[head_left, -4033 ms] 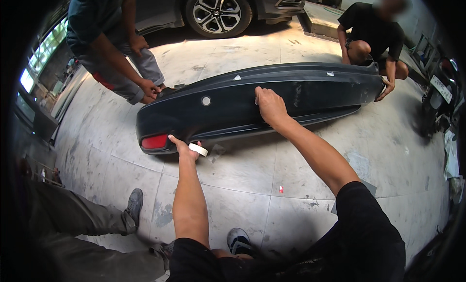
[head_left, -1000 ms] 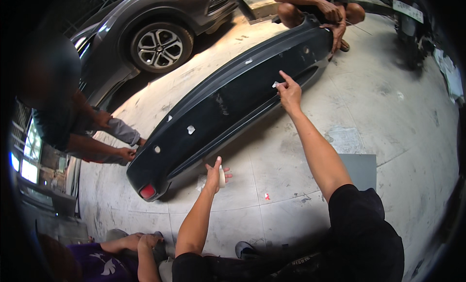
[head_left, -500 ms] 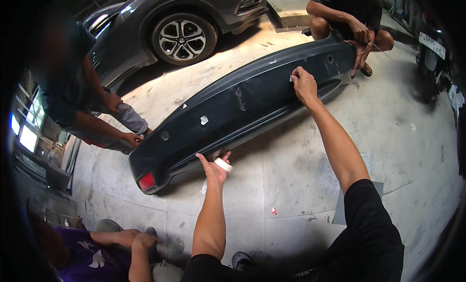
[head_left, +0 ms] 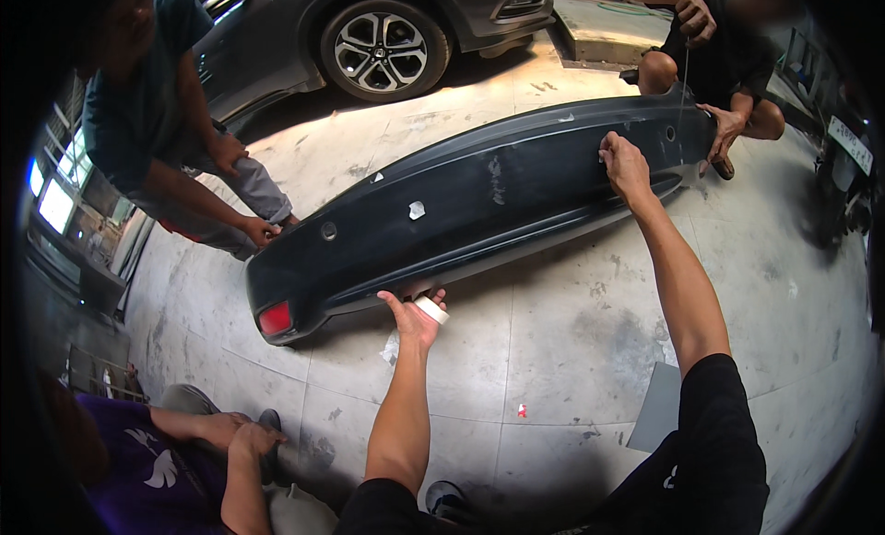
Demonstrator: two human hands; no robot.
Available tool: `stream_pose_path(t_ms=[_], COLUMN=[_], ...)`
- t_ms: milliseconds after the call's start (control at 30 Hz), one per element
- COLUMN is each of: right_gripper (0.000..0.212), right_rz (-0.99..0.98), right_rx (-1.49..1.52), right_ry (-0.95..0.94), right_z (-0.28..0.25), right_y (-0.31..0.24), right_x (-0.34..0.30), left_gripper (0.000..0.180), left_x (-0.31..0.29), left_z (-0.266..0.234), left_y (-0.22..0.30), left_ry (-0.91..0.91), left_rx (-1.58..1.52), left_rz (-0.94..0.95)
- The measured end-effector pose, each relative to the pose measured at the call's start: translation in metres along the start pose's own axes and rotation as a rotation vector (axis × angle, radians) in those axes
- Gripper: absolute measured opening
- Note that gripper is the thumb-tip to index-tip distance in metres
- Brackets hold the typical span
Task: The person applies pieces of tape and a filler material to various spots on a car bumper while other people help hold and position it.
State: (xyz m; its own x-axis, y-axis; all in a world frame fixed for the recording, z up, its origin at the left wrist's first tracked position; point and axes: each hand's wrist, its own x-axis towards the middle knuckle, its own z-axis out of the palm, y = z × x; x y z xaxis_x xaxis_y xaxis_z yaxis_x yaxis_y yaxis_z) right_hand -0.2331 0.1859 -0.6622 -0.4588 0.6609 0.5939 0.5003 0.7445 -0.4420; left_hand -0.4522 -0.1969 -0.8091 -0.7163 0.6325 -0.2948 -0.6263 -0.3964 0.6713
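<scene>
A dark car bumper [head_left: 442, 199] stretches across the floor in front of me, with a red reflector [head_left: 275, 318] at its left end. A small white patch [head_left: 417, 210] sticks to its face, left of some scuff marks. My left hand [head_left: 417, 325] is at the bumper's lower edge, thumb raised. Around its fingers is a roll of white masking tape [head_left: 430, 309]. My right hand [head_left: 627, 168] is pinched close to the bumper's face, right of the scuffs; whatever lies between its fingertips is hidden.
One person [head_left: 157, 120] bends at the bumper's left end; another [head_left: 714, 47] crouches at its right end, a hand on it. A third person [head_left: 166, 452] sits at lower left. Behind stands a grey car [head_left: 277, 56]. A grey sheet [head_left: 656, 408] lies near my right arm.
My view has shifted, so the scene sits differently in it. A white scrap seen at my right fingertips is no longer visible. The crouching person has raised one hand.
</scene>
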Motion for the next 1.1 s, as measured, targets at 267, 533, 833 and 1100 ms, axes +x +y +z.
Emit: stream_pose_path(t_ms=[267,533,833,1100], right_gripper=[0.023,0.019,0.009,0.011], right_rz=[0.019,-0.511,-0.478,-0.436], right_rx=[-0.147,0.2,0.063,0.521], right_ry=[0.092,0.022,0.097,-0.089], right_z=[-0.01,0.081,0.115,0.096], right_y=[-0.038,-0.245,-0.265,-0.29], right_x=[-0.017,-0.075,-0.068,-0.092], left_gripper=[0.107,0.101,0.098,0.098], left_x=[0.005,0.014,0.015,0.013], left_z=[0.004,-0.03,-0.02,-0.023], left_y=[-0.004,0.0,-0.006,-0.003], left_ry=[0.053,0.044,0.067,0.056], left_rx=[0.054,0.039,0.031,0.099], left_rz=[0.038,0.036,0.04,0.039])
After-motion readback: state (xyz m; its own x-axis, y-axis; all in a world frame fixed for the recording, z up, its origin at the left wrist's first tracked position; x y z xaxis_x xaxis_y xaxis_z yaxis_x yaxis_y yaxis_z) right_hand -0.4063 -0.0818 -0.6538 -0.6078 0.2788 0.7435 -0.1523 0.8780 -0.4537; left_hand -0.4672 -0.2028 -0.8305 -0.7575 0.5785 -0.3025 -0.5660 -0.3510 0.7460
